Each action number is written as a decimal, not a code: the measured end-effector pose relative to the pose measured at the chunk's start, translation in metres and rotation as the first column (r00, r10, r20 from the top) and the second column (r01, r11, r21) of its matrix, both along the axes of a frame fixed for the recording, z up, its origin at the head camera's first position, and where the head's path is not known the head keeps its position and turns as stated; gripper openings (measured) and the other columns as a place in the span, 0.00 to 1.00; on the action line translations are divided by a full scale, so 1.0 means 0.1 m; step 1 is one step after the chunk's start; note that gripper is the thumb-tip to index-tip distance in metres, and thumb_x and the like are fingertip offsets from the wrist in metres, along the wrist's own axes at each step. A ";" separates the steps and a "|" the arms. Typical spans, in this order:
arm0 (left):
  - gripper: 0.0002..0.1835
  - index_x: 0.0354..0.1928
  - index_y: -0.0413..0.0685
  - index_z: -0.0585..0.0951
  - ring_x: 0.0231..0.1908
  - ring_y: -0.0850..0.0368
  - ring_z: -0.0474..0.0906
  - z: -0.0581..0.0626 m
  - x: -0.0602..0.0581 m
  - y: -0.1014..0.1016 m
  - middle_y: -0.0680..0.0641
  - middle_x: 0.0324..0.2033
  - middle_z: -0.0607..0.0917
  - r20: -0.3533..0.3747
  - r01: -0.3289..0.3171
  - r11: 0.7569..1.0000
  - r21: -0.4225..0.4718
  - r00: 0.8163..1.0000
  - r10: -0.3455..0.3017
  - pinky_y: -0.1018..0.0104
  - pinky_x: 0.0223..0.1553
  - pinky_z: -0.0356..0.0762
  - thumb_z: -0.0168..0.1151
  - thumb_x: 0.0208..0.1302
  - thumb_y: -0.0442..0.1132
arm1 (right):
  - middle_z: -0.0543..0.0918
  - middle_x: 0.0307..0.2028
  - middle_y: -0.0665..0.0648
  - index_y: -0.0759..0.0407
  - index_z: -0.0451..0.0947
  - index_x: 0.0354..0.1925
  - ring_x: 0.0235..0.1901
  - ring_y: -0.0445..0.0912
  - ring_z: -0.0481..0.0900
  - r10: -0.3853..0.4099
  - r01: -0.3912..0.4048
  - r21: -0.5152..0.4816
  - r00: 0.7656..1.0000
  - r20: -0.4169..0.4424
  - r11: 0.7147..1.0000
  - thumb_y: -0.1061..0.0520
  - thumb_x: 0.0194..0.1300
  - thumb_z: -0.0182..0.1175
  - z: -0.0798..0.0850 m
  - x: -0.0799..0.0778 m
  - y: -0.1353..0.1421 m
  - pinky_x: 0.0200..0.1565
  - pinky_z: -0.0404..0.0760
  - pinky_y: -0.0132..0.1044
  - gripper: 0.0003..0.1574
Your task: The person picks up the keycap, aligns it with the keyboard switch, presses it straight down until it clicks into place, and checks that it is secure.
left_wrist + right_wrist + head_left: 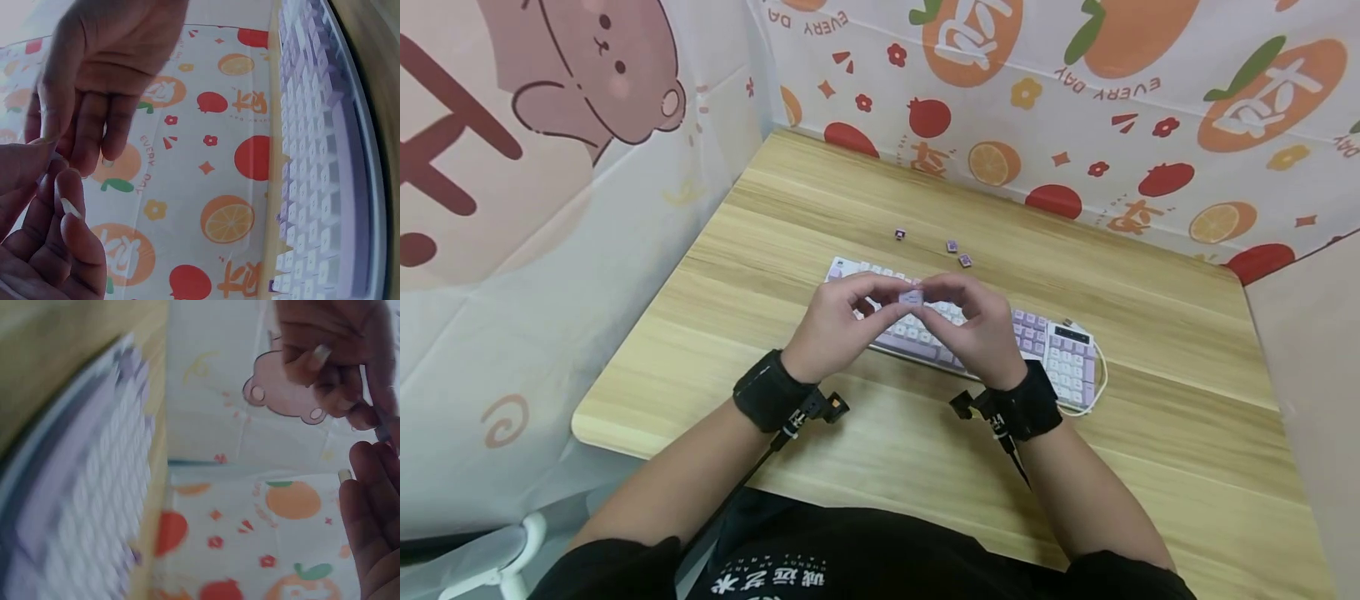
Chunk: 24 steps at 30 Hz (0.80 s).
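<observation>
Above the keyboard, a small light-purple keycap is pinched from both sides by my two hands. My left hand holds its left side between thumb and forefinger. The right hand grips the other side the same way. Below them lies a white and purple keyboard, partly covered by the hands in the head view. In the left wrist view my left hand meets the right hand fingertip to fingertip, with the keycap mostly hidden. A sliver of the keycap shows in the right wrist view.
Behind the keyboard lie three small purple key pieces. A white cable loops round the keyboard's right end. The wooden table meets a patterned cloth at the back and another at the left.
</observation>
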State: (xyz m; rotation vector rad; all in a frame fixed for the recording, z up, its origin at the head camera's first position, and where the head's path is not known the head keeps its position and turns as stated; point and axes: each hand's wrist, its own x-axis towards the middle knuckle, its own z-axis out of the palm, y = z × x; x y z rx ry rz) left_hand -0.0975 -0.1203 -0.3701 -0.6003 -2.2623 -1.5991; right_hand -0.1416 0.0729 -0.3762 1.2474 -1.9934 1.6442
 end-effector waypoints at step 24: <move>0.15 0.45 0.48 0.81 0.30 0.67 0.77 -0.26 -0.06 -0.17 0.53 0.27 0.85 0.035 -0.069 0.977 -0.201 0.996 0.077 0.64 0.28 0.77 0.67 0.55 0.39 | 0.84 0.37 0.55 0.68 0.72 0.52 0.40 0.55 0.80 0.098 -0.083 -0.057 0.684 0.723 0.995 0.64 0.56 0.65 -0.17 -0.09 -0.22 0.40 0.83 0.35 0.25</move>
